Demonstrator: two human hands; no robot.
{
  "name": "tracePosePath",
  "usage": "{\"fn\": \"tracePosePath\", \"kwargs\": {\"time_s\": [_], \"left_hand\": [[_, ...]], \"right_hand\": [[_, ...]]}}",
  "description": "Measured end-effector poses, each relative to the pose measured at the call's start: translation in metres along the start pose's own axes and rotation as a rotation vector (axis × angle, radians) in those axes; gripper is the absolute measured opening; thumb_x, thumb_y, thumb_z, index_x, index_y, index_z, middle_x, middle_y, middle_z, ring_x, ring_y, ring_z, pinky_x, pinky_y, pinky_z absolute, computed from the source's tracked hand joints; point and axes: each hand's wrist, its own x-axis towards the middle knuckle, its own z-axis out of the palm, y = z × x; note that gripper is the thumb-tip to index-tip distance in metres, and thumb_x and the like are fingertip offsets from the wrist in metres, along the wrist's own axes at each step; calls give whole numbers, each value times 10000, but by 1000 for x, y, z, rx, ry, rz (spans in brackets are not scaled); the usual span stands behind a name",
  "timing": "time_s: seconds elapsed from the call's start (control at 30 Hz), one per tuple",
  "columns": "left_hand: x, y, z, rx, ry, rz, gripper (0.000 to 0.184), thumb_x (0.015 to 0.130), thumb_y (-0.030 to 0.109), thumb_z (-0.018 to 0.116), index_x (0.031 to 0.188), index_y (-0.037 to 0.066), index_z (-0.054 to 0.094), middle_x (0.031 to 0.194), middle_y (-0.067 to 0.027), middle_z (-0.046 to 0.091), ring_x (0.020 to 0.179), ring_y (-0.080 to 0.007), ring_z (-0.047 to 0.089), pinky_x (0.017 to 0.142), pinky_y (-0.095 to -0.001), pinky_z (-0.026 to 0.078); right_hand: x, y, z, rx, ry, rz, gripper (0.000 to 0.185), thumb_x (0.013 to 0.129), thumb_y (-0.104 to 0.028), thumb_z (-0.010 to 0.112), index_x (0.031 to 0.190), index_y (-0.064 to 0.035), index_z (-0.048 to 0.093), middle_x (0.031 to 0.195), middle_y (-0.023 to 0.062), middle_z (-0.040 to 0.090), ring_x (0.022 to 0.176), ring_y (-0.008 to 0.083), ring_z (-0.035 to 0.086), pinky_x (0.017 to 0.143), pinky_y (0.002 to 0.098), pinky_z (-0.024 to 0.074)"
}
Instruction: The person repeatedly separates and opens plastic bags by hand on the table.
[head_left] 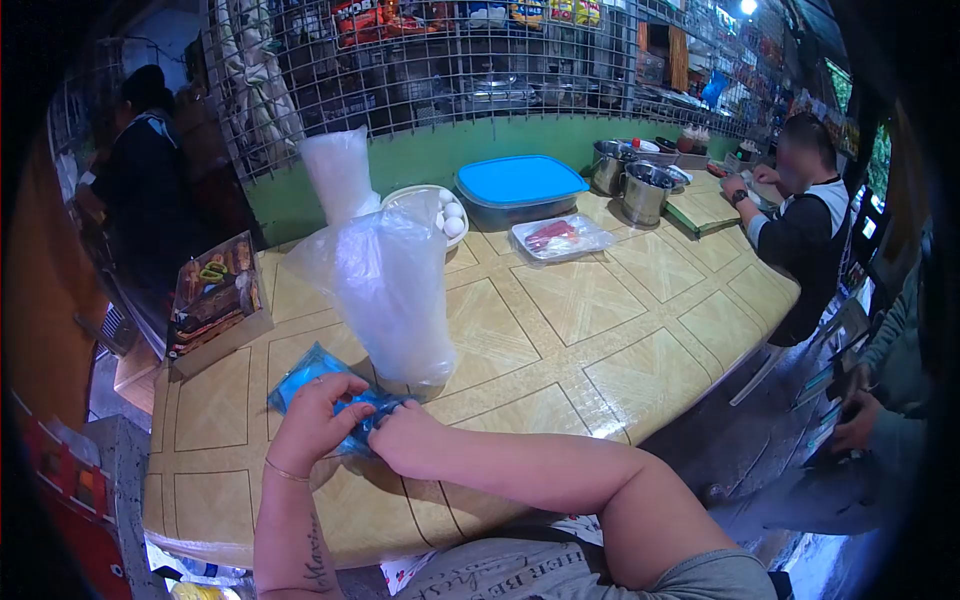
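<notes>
A blue plastic bag (pixel 303 374) lies near the front left of the table, crumpled where both hands meet it. Curled around its near side, my left hand (pixel 322 418) has thumb and fingers pinched on the plastic. My right hand (pixel 410 440) is closed like a fist on the bag's bunched right end. What the bag contains, if anything, I cannot make out. Just beyond it stands a clear plastic bag (pixel 395 300), full-looking and whitish, close to my knuckles.
Behind are a roll of clear plastic (pixel 338 172), a bowl of eggs (pixel 453 222), a blue-lidded container (pixel 520 185), a packed meat tray (pixel 562 240) and metal pots (pixel 645 195). A printed box (pixel 215 300) stands left. A person (pixel 805 205) sits right; others stand nearby.
</notes>
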Motion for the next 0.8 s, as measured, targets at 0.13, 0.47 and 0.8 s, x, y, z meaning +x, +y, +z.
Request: {"fn": "tracePosePath", "kwargs": {"time_s": [0.13, 0.47, 0.8], "left_hand": [[2, -8, 4, -49, 33, -32, 279, 768, 140, 760, 998, 14, 665, 920, -126, 683, 815, -243, 660, 730, -344, 526], [0, -13, 8, -96, 1, -75, 400, 735, 198, 796, 1046, -6, 648, 956, -101, 670, 857, -214, 648, 774, -332, 519], [2, 4, 11, -107, -68, -50, 1022, 552, 785, 701, 1227, 27, 575, 1148, -71, 619, 1094, -203, 575, 930, -362, 453]], "right_hand": [[4, 15, 11, 276, 324, 44, 168, 823, -151, 557, 884, -60, 684, 881, 163, 681, 839, 343, 662, 751, 452, 512], [20, 18, 32, 99, 339, 188, 148, 799, -171, 584, 790, -94, 710, 863, 137, 687, 873, 304, 657, 730, 431, 522], [16, 16, 16, 221, 200, 192, 150, 779, -184, 600, 752, -70, 693, 888, 169, 684, 865, 363, 654, 754, 453, 515]]}}
